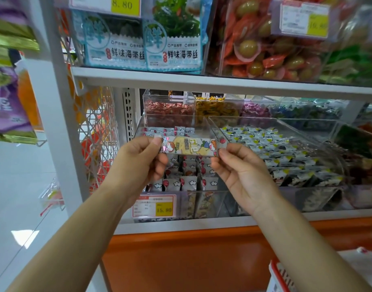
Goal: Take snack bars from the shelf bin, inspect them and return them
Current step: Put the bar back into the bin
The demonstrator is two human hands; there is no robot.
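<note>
A long snack bar [190,146] in a silver wrapper with cartoon figures and a yellow patch is held level in front of the shelf. My left hand [138,161] pinches its left end between thumb and fingers. My right hand [242,171] pinches its right end. Behind and below the bar stands the clear shelf bin [202,194], filled with several more wrapped bars printed with clouds and red balloons.
A second clear bin [286,152] of black-and-white packets sits to the right. Smaller candy bins [168,108] stand behind. A price tag [154,207] reads 15.80. The upper shelf [202,81] carries seaweed packs and a bin of red snacks. An orange base panel [181,260] lies below.
</note>
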